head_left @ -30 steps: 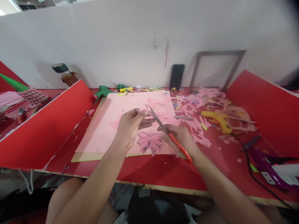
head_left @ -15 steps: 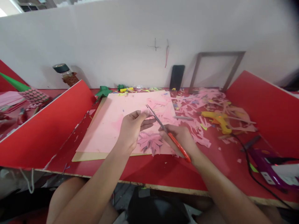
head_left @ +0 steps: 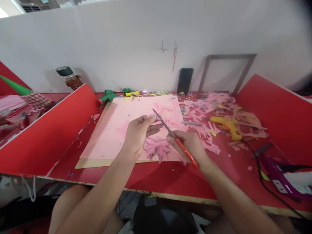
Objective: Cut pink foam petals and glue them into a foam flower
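Note:
My right hand point(head_left: 188, 144) is wrapped round the orange handle of a pair of scissors point(head_left: 180, 143), whose blades point up and left and look closed together now. Thumb and finger of my left hand point(head_left: 140, 131) pinch something small beside the blade tips; it seems to be a bit of pink paper, mostly hidden by the fingers. Beneath both hands lies a large pink sheet point(head_left: 104, 130) on top of a yellowish one. Pink cut-out pieces with dark edges point(head_left: 157, 149) lie fanned out like a flower near the sheet's front edge.
Pink paper scraps point(head_left: 204, 110) cover the table's right side, around a yellow glue gun point(head_left: 226, 125) with a black cord. A purple power strip point(head_left: 280, 182) sits at far right. Red dividers point(head_left: 48, 136) flank the workspace. A black phone point(head_left: 185, 81) leans against the back wall.
The scissor blades have come together from slightly apart. Both hands stay nearly in the same place.

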Demonstrator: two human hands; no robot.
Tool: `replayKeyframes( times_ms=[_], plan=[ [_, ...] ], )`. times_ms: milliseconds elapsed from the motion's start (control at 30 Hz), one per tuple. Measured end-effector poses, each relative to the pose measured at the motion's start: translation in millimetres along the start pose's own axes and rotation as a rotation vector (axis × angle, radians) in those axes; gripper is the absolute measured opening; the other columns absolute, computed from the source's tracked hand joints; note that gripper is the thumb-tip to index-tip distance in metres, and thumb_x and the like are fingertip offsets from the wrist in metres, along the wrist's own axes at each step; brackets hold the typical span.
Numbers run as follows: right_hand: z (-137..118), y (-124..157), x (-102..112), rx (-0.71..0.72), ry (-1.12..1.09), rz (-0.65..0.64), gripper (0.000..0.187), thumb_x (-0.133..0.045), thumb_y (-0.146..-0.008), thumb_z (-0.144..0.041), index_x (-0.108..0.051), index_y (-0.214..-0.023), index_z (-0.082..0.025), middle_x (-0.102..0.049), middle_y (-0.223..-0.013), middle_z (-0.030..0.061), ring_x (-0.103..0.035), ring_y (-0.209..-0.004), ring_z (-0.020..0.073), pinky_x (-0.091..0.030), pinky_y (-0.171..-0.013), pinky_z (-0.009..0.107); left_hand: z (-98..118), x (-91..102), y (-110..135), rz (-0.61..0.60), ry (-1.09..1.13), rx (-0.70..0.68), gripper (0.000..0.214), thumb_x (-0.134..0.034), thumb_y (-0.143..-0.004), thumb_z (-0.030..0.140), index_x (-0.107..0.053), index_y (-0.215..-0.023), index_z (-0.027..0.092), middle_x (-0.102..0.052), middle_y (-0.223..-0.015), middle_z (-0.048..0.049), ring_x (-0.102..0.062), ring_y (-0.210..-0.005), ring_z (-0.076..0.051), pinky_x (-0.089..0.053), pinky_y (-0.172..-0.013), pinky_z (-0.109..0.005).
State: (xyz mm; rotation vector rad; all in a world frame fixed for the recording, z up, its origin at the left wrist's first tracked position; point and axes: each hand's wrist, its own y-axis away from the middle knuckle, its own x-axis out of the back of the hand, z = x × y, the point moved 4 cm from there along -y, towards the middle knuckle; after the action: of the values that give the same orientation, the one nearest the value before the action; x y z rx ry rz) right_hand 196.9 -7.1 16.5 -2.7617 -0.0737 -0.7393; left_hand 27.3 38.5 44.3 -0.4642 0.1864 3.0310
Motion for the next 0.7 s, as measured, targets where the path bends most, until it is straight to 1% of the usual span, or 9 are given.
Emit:
replayKeyframes(
  times_ms=[67,167,233,267,333,433,500,567,700],
  plan=[
    [0.1,-0.1,0.5,0.016,0.011,0.013,0.038,-0.066,-0.088,-0.051,-0.068,-0.078,-0.015,-0.050,-0.059,-0.0021,-0.044,-0.054,0.0108,-0.035,-0.051,0.022,-0.3,0.2,-0.7,-0.002,0.006,0.004,0.026,-0.082,-0.073,0.034,-0.066,-0.080,0.014,-0.076,-0.089,-0.0081,-0.076,-0.080,-0.021,-0.061,-0.075,-0.030],
    [2.9,-0.9,3.2,0.025,0.049,0.067,0.037,-0.065,-0.088,-0.052,-0.068,-0.081,-0.016,-0.052,-0.059,-0.0017,-0.045,-0.054,0.0112,-0.036,-0.052,0.022,0.7,0.4,-1.3,-0.013,0.033,-0.005,0.025,-0.081,-0.074,0.032,-0.065,-0.082,0.015,-0.076,-0.099,-0.0088,-0.075,-0.084,-0.021,-0.060,-0.078,-0.033],
    [7.0,-1.7,5.0,0.012,0.085,0.102,0.035,-0.065,-0.088,-0.051,-0.068,-0.081,-0.017,-0.053,-0.059,-0.0017,-0.047,-0.054,0.0117,-0.036,-0.053,0.022,2.0,0.1,-1.5,-0.041,0.046,-0.006,0.023,-0.080,-0.075,0.030,-0.062,-0.081,0.016,-0.076,-0.105,-0.0089,-0.075,-0.084,-0.020,-0.060,-0.079,-0.034],
    [9.3,-2.2,5.2,0.002,0.091,0.107,0.034,-0.065,-0.088,-0.051,-0.067,-0.083,-0.018,-0.053,-0.059,-0.0021,-0.047,-0.053,0.0120,-0.036,-0.053,0.022,2.7,-0.1,-1.6,-0.061,0.043,-0.007,0.023,-0.079,-0.075,0.029,-0.061,-0.080,0.016,-0.076,-0.104,-0.0082,-0.075,-0.081,-0.019,-0.060,-0.079,-0.034],
    [13.4,-3.0,4.0,-0.015,0.061,0.077,0.033,-0.066,-0.087,-0.052,-0.065,-0.090,-0.019,-0.052,-0.058,-0.0032,-0.047,-0.053,0.0125,-0.036,-0.052,0.023,4.3,0.0,-1.8,-0.095,0.016,-0.018,0.025,-0.079,-0.075,0.029,-0.058,-0.077,0.017,-0.075,-0.093,-0.0048,-0.072,-0.071,-0.016,-0.059,-0.076,-0.033],
    [12.5,-3.4,1.3,0.022,0.006,0.001,0.044,-0.065,-0.086,-0.058,-0.060,-0.105,-0.018,-0.055,-0.067,-0.0019,-0.050,-0.058,0.0145,-0.038,-0.054,0.024,6.2,1.6,-2.5,-0.111,-0.052,-0.054,0.024,-0.080,-0.076,0.029,-0.060,-0.078,0.017,-0.070,-0.078,0.0006,-0.065,-0.060,-0.011,-0.058,-0.073,-0.029],
    [8.5,-3.2,0.9,0.057,0.011,-0.037,0.048,-0.062,-0.087,-0.061,-0.059,-0.107,-0.018,-0.058,-0.075,0.0007,-0.052,-0.063,0.0159,-0.040,-0.057,0.025,6.4,3.0,-3.1,-0.099,-0.089,-0.067,0.022,-0.080,-0.075,0.030,-0.064,-0.078,0.016,-0.068,-0.076,0.0008,-0.063,-0.059,-0.010,-0.057,-0.071,-0.027],
    [5.5,-3.3,1.8,0.055,0.013,-0.046,0.046,-0.059,-0.089,-0.061,-0.061,-0.108,-0.019,-0.059,-0.076,0.0016,-0.053,-0.064,0.0163,-0.042,-0.059,0.025,6.5,3.9,-3.2,-0.080,-0.121,-0.078,0.022,-0.082,-0.074,0.032,-0.067,-0.075,0.016,-0.065,-0.075,0.0007,-0.061,-0.059,-0.009,-0.057,-0.069,-0.026],
    [2.8,-3.2,3.6,0.029,0.013,0.004,0.044,-0.058,-0.091,-0.058,-0.066,-0.107,-0.018,-0.062,-0.074,0.0026,-0.055,-0.061,0.0158,-0.043,-0.058,0.025,7.8,2.4,-1.4,-0.066,-0.152,-0.101,0.022,-0.082,-0.075,0.035,-0.071,-0.075,0.016,-0.059,-0.069,0.0013,-0.060,-0.062,-0.010,-0.057,-0.068,-0.025]
  ],
)
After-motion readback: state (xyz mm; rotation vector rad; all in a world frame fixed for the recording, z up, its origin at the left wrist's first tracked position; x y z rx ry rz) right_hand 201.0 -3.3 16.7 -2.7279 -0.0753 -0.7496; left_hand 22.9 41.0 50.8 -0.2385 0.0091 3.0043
